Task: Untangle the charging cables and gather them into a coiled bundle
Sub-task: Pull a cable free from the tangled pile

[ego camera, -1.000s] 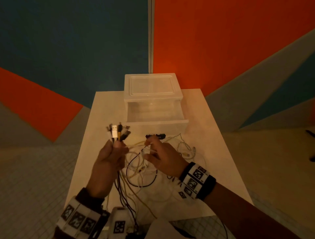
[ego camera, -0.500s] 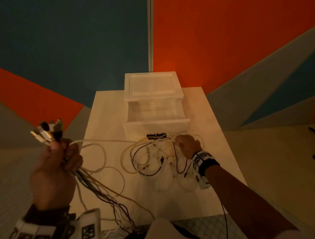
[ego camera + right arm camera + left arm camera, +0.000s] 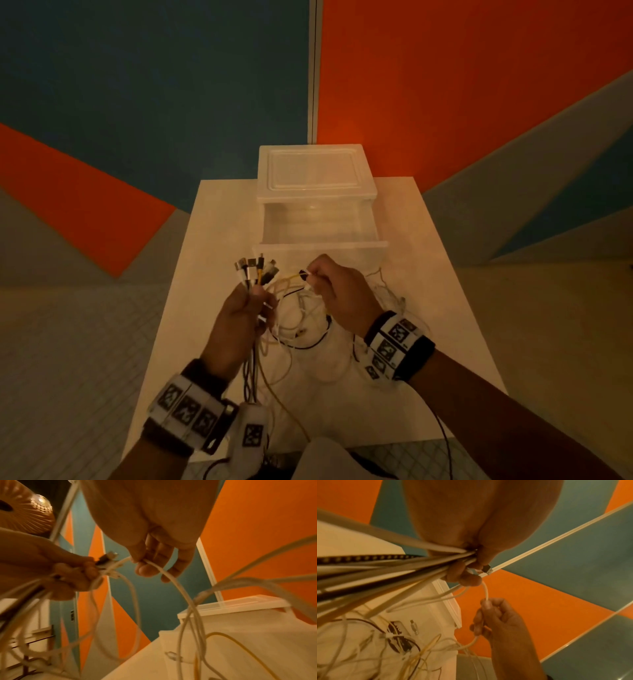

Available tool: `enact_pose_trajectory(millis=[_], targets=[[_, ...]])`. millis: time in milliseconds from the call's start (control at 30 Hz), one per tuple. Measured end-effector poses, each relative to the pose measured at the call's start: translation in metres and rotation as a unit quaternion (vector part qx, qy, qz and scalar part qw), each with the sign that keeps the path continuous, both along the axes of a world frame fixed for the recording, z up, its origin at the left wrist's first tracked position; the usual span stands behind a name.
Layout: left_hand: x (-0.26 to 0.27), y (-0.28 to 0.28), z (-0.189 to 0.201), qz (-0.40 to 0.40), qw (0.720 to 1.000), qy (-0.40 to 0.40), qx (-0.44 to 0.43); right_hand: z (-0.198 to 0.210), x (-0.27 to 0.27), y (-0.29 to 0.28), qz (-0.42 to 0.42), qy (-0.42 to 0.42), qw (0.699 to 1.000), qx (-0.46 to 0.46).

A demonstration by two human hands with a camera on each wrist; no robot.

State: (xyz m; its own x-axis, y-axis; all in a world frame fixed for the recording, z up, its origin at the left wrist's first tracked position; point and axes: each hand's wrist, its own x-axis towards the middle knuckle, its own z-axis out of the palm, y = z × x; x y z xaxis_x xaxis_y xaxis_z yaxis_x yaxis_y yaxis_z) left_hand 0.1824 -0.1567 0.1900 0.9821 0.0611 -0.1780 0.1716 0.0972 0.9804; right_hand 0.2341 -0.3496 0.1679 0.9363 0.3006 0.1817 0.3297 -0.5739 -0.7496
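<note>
My left hand (image 3: 245,310) grips a bunch of cables (image 3: 388,569) upright, and their plug ends (image 3: 255,270) fan out above the fist. Just to its right, my right hand (image 3: 337,294) pinches a white cable (image 3: 164,572) between thumb and fingers, with a dark plug tip (image 3: 303,273) showing at the fingertips. Beneath both hands a tangle of white, yellow and black cables (image 3: 308,329) lies on the white table (image 3: 438,291). More strands hang from the left fist past my wrist toward the near table edge.
A translucent plastic drawer unit (image 3: 315,192) stands at the back of the table, its drawer (image 3: 320,246) pulled out toward my hands. Loose cable loops (image 3: 387,291) lie to the right of the tangle. Tiled floor surrounds the table.
My left hand swung out to the left with the bunch, then came back to the centre. My right hand lifted from the tangle with a cable end and now sits beside the left.
</note>
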Motion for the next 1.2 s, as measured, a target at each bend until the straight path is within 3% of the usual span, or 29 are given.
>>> enact_pose_trajectory(millis=[100,267,367,467,633,700,767,867,1000,1100,1200], targets=[[0.003,-0.009,-0.001,-0.006,1.0,-0.001,-0.006,0.009,-0.008,0.01,0.021,-0.018,1.0,-0.005],[0.007,-0.007,0.002,0.017,0.989,0.047,-0.138,0.003,-0.019,0.016,0.061,-0.025,0.997,-0.046],[0.009,-0.002,0.0,0.001,0.987,0.028,-0.158,-0.008,-0.026,0.018,0.093,0.015,0.995,-0.044],[0.013,0.01,0.004,0.033,0.986,0.0,-0.165,-0.032,-0.027,0.01,0.121,0.073,0.988,-0.068],[0.021,0.086,0.024,0.072,0.95,-0.094,-0.288,-0.098,-0.013,-0.062,0.051,0.152,0.954,-0.253],[0.023,0.111,0.033,0.069,0.942,-0.106,-0.312,-0.105,-0.008,-0.082,0.0,0.186,0.941,-0.282],[0.021,0.113,0.037,0.068,0.958,-0.096,-0.263,-0.099,-0.004,-0.085,-0.024,0.173,0.953,-0.249],[0.018,0.09,0.034,0.055,0.971,-0.08,-0.219,-0.082,0.002,-0.058,-0.012,0.118,0.986,-0.116],[0.014,0.062,0.032,0.037,0.977,-0.065,-0.199,-0.046,-0.004,-0.008,0.071,0.11,0.991,0.018],[0.013,0.049,0.034,0.028,0.979,-0.052,-0.196,-0.031,-0.012,0.021,0.165,0.111,0.98,-0.008],[0.012,0.044,0.037,0.009,0.98,-0.045,-0.191,-0.033,-0.02,0.036,0.191,0.111,0.975,-0.019]])
